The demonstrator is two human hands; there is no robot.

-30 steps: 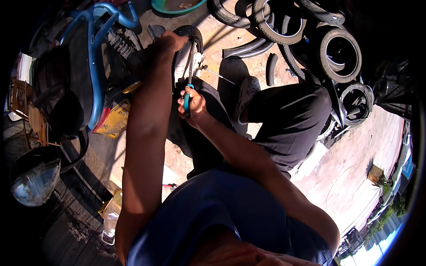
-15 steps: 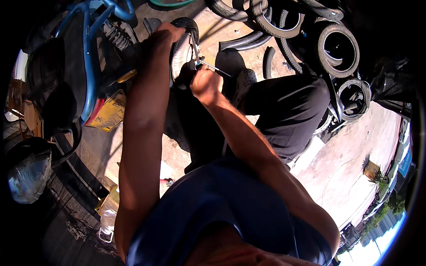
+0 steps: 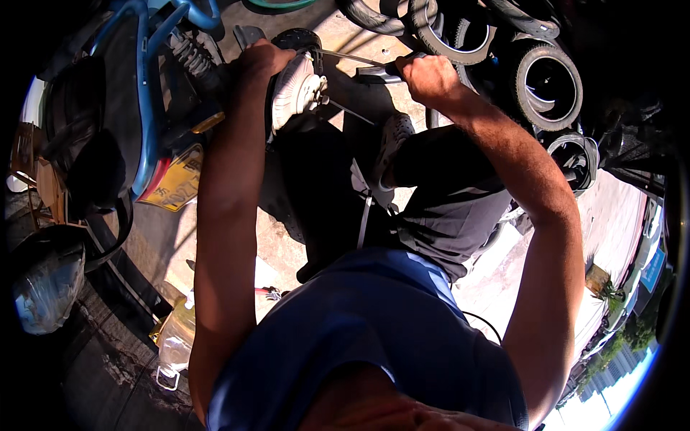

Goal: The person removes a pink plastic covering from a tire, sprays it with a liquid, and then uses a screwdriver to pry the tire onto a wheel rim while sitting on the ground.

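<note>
A small wheel with a pale hub (image 3: 291, 93) and a black tyre (image 3: 298, 39) stands between my legs. My left hand (image 3: 266, 59) is closed over the tyre's upper left side; its fingertips are partly hidden. Out to the right, my right hand (image 3: 429, 77) grips the dark handle of a tyre lever (image 3: 352, 57). Its thin metal shaft reaches left to the tyre's upper right edge. A second thin metal rod (image 3: 351, 112) sticks out to the right of the hub, its inner end hidden.
On the left stands a blue scooter frame (image 3: 147, 108) with a spring shock (image 3: 192, 61) and yellow plate (image 3: 176, 179). Loose tyres (image 3: 528, 100) lie at the far right. A clear plastic jug (image 3: 176, 341) stands beside my left arm. My shoe (image 3: 394, 144) is right of the wheel.
My right hand has swung up and right, away from the hub, and the lever's shaft has turned from nearly upright to nearly level. My left hand stays on the tyre.
</note>
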